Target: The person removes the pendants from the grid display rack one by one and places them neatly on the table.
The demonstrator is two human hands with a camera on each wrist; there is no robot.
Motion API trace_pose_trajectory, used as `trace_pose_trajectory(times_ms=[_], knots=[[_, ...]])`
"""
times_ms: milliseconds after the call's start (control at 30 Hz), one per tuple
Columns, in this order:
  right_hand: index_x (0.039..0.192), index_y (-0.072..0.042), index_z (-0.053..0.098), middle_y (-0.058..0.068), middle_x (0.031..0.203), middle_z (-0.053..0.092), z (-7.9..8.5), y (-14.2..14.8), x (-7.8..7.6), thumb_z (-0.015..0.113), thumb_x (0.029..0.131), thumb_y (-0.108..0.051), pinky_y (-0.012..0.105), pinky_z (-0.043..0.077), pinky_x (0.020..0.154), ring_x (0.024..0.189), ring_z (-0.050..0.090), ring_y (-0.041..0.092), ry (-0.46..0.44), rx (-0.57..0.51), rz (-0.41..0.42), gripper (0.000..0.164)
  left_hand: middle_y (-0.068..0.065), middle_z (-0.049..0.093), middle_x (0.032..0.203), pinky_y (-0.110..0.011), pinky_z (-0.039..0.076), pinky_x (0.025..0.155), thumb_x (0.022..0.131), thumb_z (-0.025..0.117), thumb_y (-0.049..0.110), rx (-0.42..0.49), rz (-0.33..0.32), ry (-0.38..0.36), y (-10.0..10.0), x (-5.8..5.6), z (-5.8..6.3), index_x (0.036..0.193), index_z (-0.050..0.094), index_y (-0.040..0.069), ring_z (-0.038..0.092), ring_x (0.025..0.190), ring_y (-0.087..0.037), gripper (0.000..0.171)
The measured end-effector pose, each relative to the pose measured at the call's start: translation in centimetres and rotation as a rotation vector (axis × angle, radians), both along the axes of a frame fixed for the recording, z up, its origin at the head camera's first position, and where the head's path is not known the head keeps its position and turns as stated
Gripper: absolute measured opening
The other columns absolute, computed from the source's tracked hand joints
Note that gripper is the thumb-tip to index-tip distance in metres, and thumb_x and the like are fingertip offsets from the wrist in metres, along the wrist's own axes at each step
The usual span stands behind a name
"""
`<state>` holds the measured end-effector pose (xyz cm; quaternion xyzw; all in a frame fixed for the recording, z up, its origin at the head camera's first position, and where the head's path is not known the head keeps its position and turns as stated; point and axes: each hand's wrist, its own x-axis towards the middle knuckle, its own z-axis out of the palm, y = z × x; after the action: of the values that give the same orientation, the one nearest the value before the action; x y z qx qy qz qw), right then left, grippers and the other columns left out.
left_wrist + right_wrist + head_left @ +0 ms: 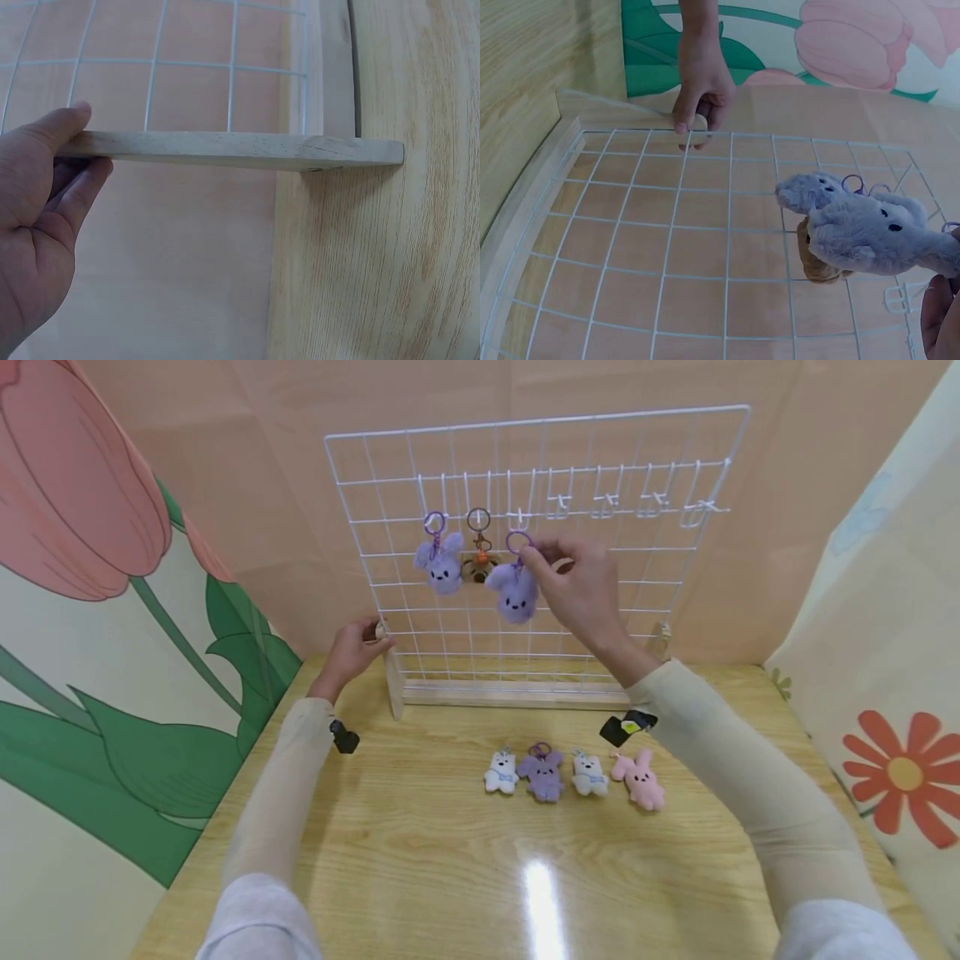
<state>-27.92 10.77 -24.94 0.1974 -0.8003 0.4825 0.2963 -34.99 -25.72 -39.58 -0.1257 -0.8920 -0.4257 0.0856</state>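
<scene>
My right hand [581, 585] pinches a purple plush keychain [517, 597] near its purple ring, just below a hook [518, 515] of the white wire rack. I cannot tell whether the ring touches the hook. To its left hang another purple plush keychain [442, 564] and a brown plush keychain [480, 568], each on a hook. In the right wrist view the held plush [866, 232] partly covers these two. My left hand [352, 652] grips the rack's left wooden upright [225, 146] between thumb and fingers.
On the table in front of the rack's wooden base [517, 695] lie two white bear keychains [501, 772] [590, 774], a darker purple plush keychain [542, 774] and a pink rabbit keychain [642, 779]. Several bare hooks [606, 503] line the rack's right side.
</scene>
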Motion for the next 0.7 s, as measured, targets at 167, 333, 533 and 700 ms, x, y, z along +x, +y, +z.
trace_pose_trajectory(times_ms=[167,333,533,700], knots=[[0.102,-0.004,0.079,0.008,0.089,0.074,-0.8,-0.1,0.5,0.074,0.097,-0.028,0.018,0.05,0.063,0.077,0.061,0.009,-0.005,0.013,0.007,0.025,-0.024,0.065,0.122,-0.047,0.056,0.095,0.098,0.071,0.018,0.01,-0.005,-0.004,0.1,0.1,0.1,0.139,0.055,-0.006,0.064,0.117,-0.036,0.05],[0.103,-0.003,0.079,0.009,0.089,0.076,-1.9,-0.3,0.8,0.074,0.096,-0.023,0.018,0.05,0.061,0.076,0.063,0.012,0.017,0.027,0.06,0.022,-0.025,0.065,0.124,-0.048,0.056,0.096,0.099,0.07,0.016,0.022,-0.011,-0.014,0.1,0.2,0.1,0.139,0.055,-0.007,0.063,0.118,-0.037,0.048],[0.101,-0.004,0.08,0.008,0.088,0.075,-3.8,-0.6,1.3,0.075,0.096,-0.025,0.017,0.049,0.057,0.071,0.063,0.015,-0.017,0.038,0.077,0.022,-0.025,0.066,0.122,-0.045,0.057,0.094,0.098,0.07,0.011,0.015,-0.004,-0.001,0.1,0.1,0.1,0.136,0.057,-0.007,0.064,0.117,-0.036,0.044],[0.101,-0.004,0.08,0.006,0.087,0.077,-5.4,-0.8,1.4,0.075,0.096,-0.025,0.019,0.048,0.055,0.068,0.064,0.017,-0.011,0.051,0.115,0.022,-0.025,0.065,0.124,-0.044,0.057,0.094,0.098,0.07,0.012,0.01,-0.003,-0.002,0.1,0.1,0.1,0.136,0.057,-0.007,0.064,0.118,-0.036,0.044]])
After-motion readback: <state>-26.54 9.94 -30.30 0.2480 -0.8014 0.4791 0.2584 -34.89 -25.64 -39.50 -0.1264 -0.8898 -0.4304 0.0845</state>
